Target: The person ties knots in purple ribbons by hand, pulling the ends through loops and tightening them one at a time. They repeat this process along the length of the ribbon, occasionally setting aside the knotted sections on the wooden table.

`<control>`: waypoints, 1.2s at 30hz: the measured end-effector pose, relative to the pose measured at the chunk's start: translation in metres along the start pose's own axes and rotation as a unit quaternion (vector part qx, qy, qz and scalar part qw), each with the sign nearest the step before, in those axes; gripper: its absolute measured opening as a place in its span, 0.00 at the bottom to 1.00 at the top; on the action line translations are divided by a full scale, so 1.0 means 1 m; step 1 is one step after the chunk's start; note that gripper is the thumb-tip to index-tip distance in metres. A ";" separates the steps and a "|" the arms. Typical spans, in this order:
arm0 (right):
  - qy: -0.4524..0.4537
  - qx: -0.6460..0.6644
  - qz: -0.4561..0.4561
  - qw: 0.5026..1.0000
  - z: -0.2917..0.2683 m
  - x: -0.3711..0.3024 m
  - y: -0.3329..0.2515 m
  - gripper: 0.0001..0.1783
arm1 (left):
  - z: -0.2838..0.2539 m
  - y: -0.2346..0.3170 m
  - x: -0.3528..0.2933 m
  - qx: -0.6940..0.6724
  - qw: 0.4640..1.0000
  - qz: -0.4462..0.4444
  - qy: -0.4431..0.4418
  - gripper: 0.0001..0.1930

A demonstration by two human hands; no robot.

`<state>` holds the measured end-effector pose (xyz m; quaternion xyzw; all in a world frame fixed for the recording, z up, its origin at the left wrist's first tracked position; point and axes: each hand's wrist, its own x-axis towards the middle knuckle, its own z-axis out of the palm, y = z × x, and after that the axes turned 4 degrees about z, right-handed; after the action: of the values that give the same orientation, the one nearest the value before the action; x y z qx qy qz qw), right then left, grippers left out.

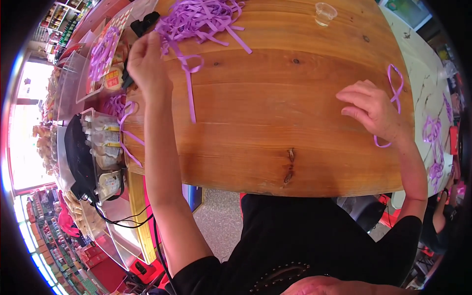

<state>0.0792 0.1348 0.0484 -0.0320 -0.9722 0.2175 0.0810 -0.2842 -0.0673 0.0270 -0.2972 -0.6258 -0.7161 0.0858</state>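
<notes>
A loose heap of purple ribbon strips (201,19) lies at the far left of the wooden table. Beside the heap's left edge, my left hand (147,64) has its fingers curled together; whatever they pinch is hidden. One ribbon strip (191,88) trails from the heap towards me. Over the right side of the table, my right hand (371,108) is open, thumb apart from the fingers, with nothing between them. A looped purple ribbon (396,81) lies beside and partly behind that hand.
A small clear plastic cup (325,14) stands at the far right of the wooden table (255,118). More ribbons (432,132) lie on a white marbled surface at right. Clear bins with packets (105,142) and a black bag (78,152) line the left edge. Cables (120,223) hang below.
</notes>
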 end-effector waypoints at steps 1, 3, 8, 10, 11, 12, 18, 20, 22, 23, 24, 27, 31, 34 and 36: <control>0.000 0.001 0.002 1.000 0.001 0.002 0.000 0.15 | 0.006 0.034 -0.011 -0.066 0.998 0.001 -0.009 0.05; 0.061 0.038 -0.026 0.997 0.002 0.013 -0.008 0.16 | 0.023 0.082 -0.032 -0.087 0.993 0.063 -0.044 0.05; 0.220 0.154 -0.088 0.959 0.004 0.055 -0.050 0.26 | 0.057 0.146 -0.086 -0.053 0.982 0.096 -0.155 0.06; 0.274 0.199 -0.109 0.935 0.003 0.066 -0.069 0.27 | 0.062 0.162 -0.097 -0.074 0.968 0.074 -0.226 0.06; 0.305 0.264 -0.107 0.909 -0.002 0.067 -0.081 0.21 | 0.067 0.166 -0.101 -0.091 0.951 0.054 -0.291 0.06; 0.334 0.330 -0.111 0.876 -0.006 0.066 -0.089 0.15 | 0.068 0.168 -0.104 -0.093 0.949 0.055 -0.295 0.06; 0.040 0.445 0.074 0.892 -0.009 0.022 -0.078 0.21 | 0.080 0.163 -0.121 -0.135 0.934 -0.039 -0.329 0.06; 0.090 0.460 0.078 0.880 -0.003 0.008 -0.073 0.18 | 0.079 0.164 -0.124 -0.152 0.934 -0.073 -0.316 0.06; 0.142 0.471 0.081 0.867 -0.005 -0.006 -0.065 0.15 | 0.077 0.159 -0.122 -0.170 0.932 -0.107 -0.302 0.07; 0.159 0.449 0.082 0.875 -0.009 -0.013 -0.058 0.13 | 0.074 0.152 -0.122 -0.166 0.932 -0.097 -0.306 0.05; 0.179 0.426 0.086 0.883 -0.012 -0.022 -0.052 0.11 | 0.073 0.145 -0.123 -0.165 0.931 -0.086 -0.314 0.04; 0.229 0.323 0.129 0.909 -0.012 -0.039 -0.040 0.09 | 0.059 0.119 -0.125 -0.019 0.964 -0.011 -0.264 0.07; 0.272 0.243 0.122 0.923 0.006 -0.047 -0.034 0.09 | 0.075 0.113 -0.143 0.283 0.875 0.316 -0.233 0.18; 0.249 0.157 0.018 0.955 0.013 -0.039 -0.047 0.11 | 0.103 0.125 -0.178 0.041 0.921 0.186 -0.340 0.17; 0.351 0.004 -0.063 0.934 0.016 -0.035 -0.051 0.13 | 0.121 0.144 -0.190 -0.142 0.908 -0.082 -0.384 0.15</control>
<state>0.1093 0.0784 0.0510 -0.0441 -0.8811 0.1905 0.4306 -0.0213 -0.0294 0.0521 -0.5061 -0.5240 -0.6323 -0.2636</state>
